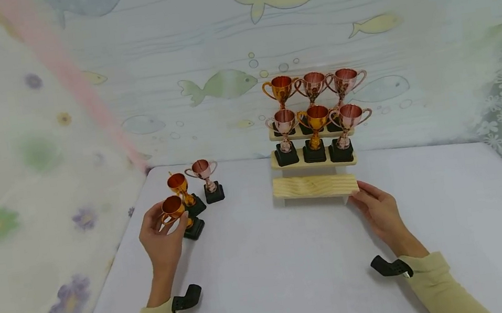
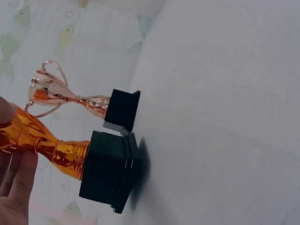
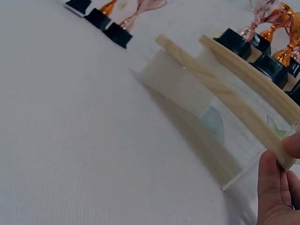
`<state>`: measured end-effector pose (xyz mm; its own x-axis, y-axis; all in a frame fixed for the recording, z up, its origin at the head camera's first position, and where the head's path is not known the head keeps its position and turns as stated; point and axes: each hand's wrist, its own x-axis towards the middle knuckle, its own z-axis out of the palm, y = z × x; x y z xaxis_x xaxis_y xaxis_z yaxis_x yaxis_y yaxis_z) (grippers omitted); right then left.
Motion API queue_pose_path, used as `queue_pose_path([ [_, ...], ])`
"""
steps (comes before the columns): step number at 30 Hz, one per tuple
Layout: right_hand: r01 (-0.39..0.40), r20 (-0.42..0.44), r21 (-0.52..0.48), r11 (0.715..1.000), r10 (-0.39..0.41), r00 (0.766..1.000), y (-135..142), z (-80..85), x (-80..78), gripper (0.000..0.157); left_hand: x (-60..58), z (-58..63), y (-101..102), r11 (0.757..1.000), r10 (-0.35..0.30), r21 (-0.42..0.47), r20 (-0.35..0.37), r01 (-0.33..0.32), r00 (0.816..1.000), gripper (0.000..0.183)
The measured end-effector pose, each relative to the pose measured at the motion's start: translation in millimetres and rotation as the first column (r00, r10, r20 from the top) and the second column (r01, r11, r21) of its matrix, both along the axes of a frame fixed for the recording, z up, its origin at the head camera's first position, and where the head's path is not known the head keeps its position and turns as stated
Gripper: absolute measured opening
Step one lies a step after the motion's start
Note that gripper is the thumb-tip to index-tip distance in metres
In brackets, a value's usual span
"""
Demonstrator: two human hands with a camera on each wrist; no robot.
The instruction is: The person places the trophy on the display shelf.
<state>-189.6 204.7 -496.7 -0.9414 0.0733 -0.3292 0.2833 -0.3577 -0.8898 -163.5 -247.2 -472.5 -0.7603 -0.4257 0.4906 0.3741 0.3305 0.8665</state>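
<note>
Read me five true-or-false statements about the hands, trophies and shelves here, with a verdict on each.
1. The left hand holds a gold trophy. True.
2. The right hand touches nothing. False: it grips the end of the bottom shelf.
3. The bottom shelf carries three trophies. False: it carries none.
4. On the middle shelf, a gold cup stands between two pink cups. True.
5. The off-shelf pink trophy lies on its side. False: it stands upright.

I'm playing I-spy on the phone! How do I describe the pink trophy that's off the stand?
On the white table, look left of the tiered wooden-shelved stand. There, the left hand grips a gold trophy beside another gold trophy. Nearest the stand is the only pink trophy there.
</note>
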Motion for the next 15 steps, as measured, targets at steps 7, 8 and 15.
queue_pose_path([
  [7, 0.012, -0.017, -0.016, 1.0, -0.013, 1.0, 2.0, 0.0, 2.0, 0.06, 2.0, -2.9, 2.5, 0.995, -0.098, 0.015, -0.023, 0.099, 0.995, 0.055],
  [8, 0.012, -0.022, -0.016, 1.0, -0.012, 1.0, 2.1, -0.5, 2.0, 0.06, 3.0, -2.2, 4.7, 0.993, -0.116, 0.017, -0.03, 0.117, 0.993, 0.056],
  [15, -0.002, -0.045, 0.031, 1.0, 0.003, 0.999, 0.3, -3.9, 0.2, 0.063, 8.0, 2.7, 31.2, 0.962, -0.272, 0.003, -0.023, 0.273, 0.962, 0.055],
])
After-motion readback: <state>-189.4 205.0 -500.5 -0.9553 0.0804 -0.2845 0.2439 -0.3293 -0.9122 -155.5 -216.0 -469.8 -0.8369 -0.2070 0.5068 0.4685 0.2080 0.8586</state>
